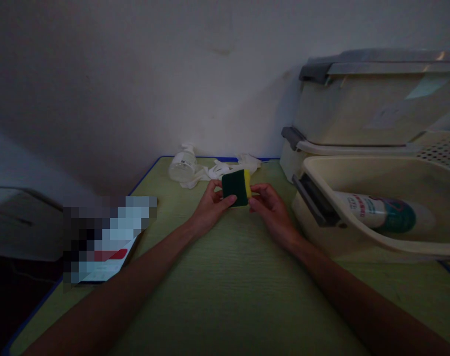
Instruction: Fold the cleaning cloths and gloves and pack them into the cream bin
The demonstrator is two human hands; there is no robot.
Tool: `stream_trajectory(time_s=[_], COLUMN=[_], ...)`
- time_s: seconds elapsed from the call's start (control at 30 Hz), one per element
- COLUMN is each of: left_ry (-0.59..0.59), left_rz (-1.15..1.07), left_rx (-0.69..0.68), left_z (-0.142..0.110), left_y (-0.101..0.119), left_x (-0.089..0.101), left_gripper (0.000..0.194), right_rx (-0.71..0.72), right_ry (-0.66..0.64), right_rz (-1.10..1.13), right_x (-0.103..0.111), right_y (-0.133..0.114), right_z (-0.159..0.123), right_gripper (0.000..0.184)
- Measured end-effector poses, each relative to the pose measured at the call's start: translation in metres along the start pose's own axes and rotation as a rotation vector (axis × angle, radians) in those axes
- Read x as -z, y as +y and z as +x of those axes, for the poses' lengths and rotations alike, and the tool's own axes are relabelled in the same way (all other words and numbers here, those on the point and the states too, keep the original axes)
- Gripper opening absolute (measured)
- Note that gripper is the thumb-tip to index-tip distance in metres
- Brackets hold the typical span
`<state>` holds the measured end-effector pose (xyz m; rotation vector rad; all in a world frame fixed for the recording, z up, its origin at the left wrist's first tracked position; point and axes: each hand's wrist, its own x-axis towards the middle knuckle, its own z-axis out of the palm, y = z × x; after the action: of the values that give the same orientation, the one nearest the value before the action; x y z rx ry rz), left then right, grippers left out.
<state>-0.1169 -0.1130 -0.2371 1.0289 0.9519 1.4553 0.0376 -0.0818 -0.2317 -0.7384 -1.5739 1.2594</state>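
Note:
A sponge (235, 189) with a dark green scouring side and a yellow foam side is held up over the green table. My left hand (213, 202) pinches its left edge, thumb on the green face and the other fingers behind. At the yellow side, my right hand (267, 205) has thumb and forefinger close together; the fingertips are at the sponge's right edge, and whether they grip or only touch it is hard to see. Just behind the sponge lie crumpled white cloths or wipes (219, 169), partly hidden by it.
A clear pump bottle (183, 165) lies tilted near the wall. To the left is a lit, partly blurred screen (113, 247). On the right, an open cream bin (310, 242) holds a white and teal bottle (391, 213); lidded storage boxes (358, 109) are stacked behind it.

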Motion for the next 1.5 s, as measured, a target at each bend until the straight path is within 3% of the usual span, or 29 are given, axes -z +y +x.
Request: stream_trajectory(time_s=[0.2,0.3,0.4,0.5,0.73,0.9,1.07,1.23,1.37,1.5], left_ry=[-0.036,-0.068,-0.119,-0.092,0.019,0.073,0.080,0.046,0.006,0.019], left_rz=[0.117,0.110,0.093,0.072,-0.045,0.161,0.311,0.387,0.342,0.393], left_rx=[-0.085,-0.049,-0.012,0.045,-0.050,-0.124,-0.120,-0.118,-0.156,-0.146], left_z=[0.003,0.005,0.004,0.002,0.000,-0.001,0.000,0.001,0.000,0.000], left_y=[-0.006,-0.011,-0.013,-0.008,0.003,0.005,0.006,0.002,0.000,-0.001], left_x=[0.000,0.001,0.002,0.000,-0.004,-0.004,-0.002,0.001,0.000,-0.001], left_gripper=[0.037,0.045,0.054,0.056,0.079,0.052,0.030,0.036,0.050,0.045], right_rx=[0.072,0.091,0.089,0.069,0.000,-0.064,-0.055,-0.060,-0.124,-0.146], right_ry=[-0.027,-0.059,-0.109,-0.158,-0.012,0.096,0.081,0.137,0.096,0.057], right_rz=[-0.066,-0.136,-0.141,-0.073,0.151,0.115,0.195,0.250,0.278,0.299], right_x=[0.000,0.001,0.003,0.002,-0.002,0.001,0.003,0.002,0.002,0.003], right_y=[-0.002,-0.002,0.000,0.000,0.004,0.006,0.003,0.003,0.003,0.002], right_z=[-0.003,-0.005,-0.005,-0.004,-0.001,0.001,0.002,0.004,0.004,0.002], right_gripper=[0.016,0.012,0.020,0.023,0.037,0.029,0.037,0.036,0.033,0.034])
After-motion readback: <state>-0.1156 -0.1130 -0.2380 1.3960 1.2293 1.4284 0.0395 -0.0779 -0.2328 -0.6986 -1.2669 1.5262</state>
